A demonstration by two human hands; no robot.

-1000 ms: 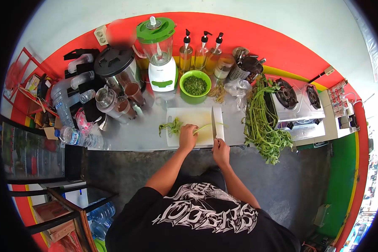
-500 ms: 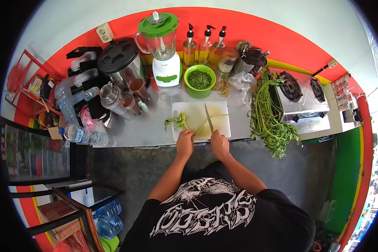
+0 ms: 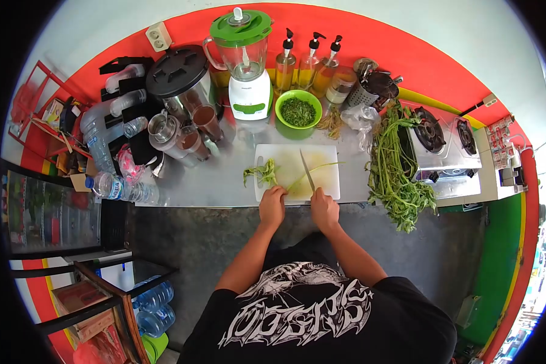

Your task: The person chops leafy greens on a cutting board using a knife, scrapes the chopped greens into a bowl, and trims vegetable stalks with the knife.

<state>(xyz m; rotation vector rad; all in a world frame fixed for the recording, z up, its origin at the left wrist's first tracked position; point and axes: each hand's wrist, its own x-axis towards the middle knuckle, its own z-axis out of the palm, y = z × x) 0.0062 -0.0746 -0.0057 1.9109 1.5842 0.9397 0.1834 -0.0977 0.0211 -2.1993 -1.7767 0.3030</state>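
On the white cutting board [image 3: 326,182], my left hand [image 3: 272,206] is closed on a leafy green stalk [image 3: 297,181] at the board's front edge. Its pale stem runs slanting to the right beyond the board's edge, and the leaves [image 3: 262,173] lie to the left. My right hand [image 3: 325,210] grips a knife [image 3: 307,167] whose blade points away from me and crosses over the stem. Whether the edge touches the stem I cannot tell. Behind the board stands a green bowl [image 3: 295,128] of chopped greens.
A bundle of leafy stalks [image 3: 397,170] hangs over the counter edge, beside a gas stove [image 3: 449,145]. A blender [image 3: 249,94], pump bottles [image 3: 307,70] and a lidded steel container [image 3: 185,79] line the back. Plastic bottles [image 3: 118,191] lie at the left.
The view has shifted slightly, so the counter items appear farther right. Both hands keep nearly the same places at the board, still holding the stalk and the knife.
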